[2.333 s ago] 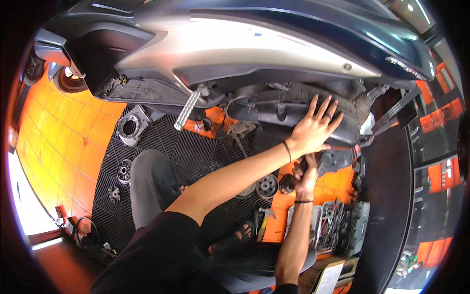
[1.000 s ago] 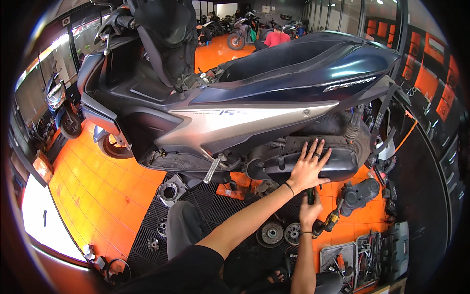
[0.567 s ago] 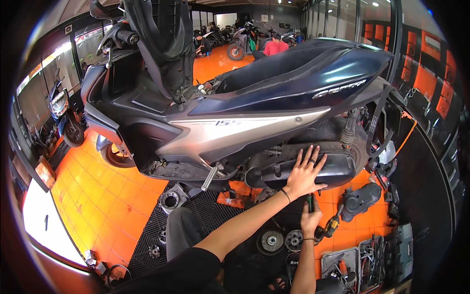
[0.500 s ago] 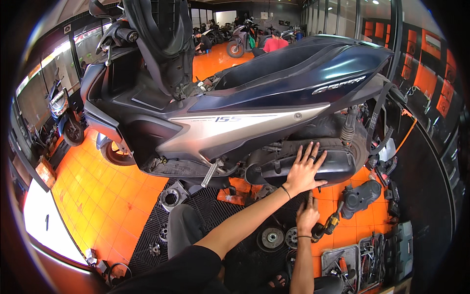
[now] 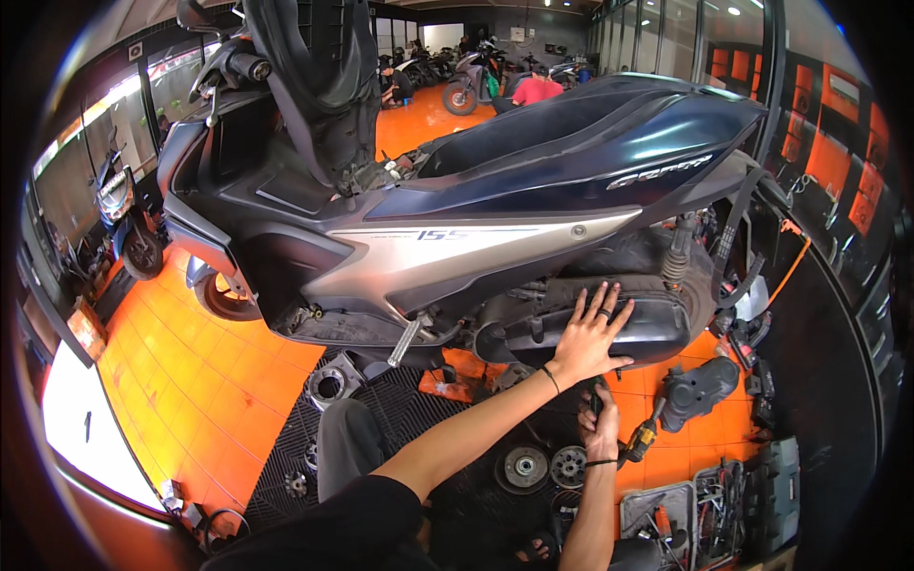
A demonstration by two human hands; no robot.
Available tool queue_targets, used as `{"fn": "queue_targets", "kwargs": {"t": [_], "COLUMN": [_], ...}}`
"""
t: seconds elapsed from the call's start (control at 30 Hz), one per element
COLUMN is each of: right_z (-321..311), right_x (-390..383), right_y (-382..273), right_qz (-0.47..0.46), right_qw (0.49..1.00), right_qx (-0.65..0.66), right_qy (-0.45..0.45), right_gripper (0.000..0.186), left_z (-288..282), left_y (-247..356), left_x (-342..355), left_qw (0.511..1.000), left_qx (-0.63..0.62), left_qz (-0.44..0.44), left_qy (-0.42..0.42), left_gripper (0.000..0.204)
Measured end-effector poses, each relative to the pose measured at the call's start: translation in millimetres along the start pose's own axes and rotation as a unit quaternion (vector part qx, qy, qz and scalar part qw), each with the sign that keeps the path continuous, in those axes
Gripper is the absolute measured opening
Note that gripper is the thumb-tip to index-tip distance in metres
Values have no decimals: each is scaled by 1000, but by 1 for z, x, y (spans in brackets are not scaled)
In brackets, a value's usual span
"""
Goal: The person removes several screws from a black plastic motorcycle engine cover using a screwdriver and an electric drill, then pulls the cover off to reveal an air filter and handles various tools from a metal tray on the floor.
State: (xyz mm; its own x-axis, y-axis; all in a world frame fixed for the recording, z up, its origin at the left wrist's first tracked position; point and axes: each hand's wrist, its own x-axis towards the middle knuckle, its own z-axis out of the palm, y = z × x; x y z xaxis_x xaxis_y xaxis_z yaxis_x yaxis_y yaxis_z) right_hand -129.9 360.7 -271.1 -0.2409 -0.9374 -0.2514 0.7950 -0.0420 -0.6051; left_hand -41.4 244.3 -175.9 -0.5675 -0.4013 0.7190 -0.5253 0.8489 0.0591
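My left hand (image 5: 587, 344) lies flat with its fingers spread on the black plastic cover (image 5: 652, 328) at the rear side of the scooter (image 5: 495, 247). Just below that cover, my right hand (image 5: 600, 425) is closed around a small dark tool (image 5: 597, 400). Its tip is hidden near the cover's lower edge, so I cannot tell its kind. A power tool (image 5: 640, 440) with a yellow-and-black body stands beside my right wrist. On the floor below my hands are a round metal clutch part (image 5: 524, 466) and a disc with holes (image 5: 569, 466).
A black engine cover (image 5: 700, 392) lies on the orange tiles to the right. Nearer are a grey tool tray (image 5: 657, 500) and a dark case (image 5: 781, 485). A metal housing (image 5: 331, 381) rests on the black mat. Another scooter (image 5: 119, 209) and people stand farther back.
My right hand has dropped slightly from the cover's underside, and its fingers have curled around the dark tool. My left hand stays spread on the cover.
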Motion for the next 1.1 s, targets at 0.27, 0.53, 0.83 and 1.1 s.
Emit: {"fn": "queue_targets", "kwargs": {"t": [0.27,0.53,0.83,1.1], "right_z": [-1,-30,23,21], "right_x": [12,7,-9,-19], "right_y": [35,-15,19,1], "right_qz": [-451,50,-343,-302], "right_qw": [527,985,703,841], "right_qx": [-697,142,-595,-401], "right_qy": [182,-88,188,200], "right_gripper": [50,31,58,53], "left_z": [4,-12,8,9], "left_y": [0,13,9,20], "left_x": [1,19,8,15], "left_qw": [1000,1000,995,993], "left_qx": [6,1,80,99], "left_qz": [4,6,35,56], "left_qy": [11,-17,47,37], "left_gripper": [105,107,102,98]}}
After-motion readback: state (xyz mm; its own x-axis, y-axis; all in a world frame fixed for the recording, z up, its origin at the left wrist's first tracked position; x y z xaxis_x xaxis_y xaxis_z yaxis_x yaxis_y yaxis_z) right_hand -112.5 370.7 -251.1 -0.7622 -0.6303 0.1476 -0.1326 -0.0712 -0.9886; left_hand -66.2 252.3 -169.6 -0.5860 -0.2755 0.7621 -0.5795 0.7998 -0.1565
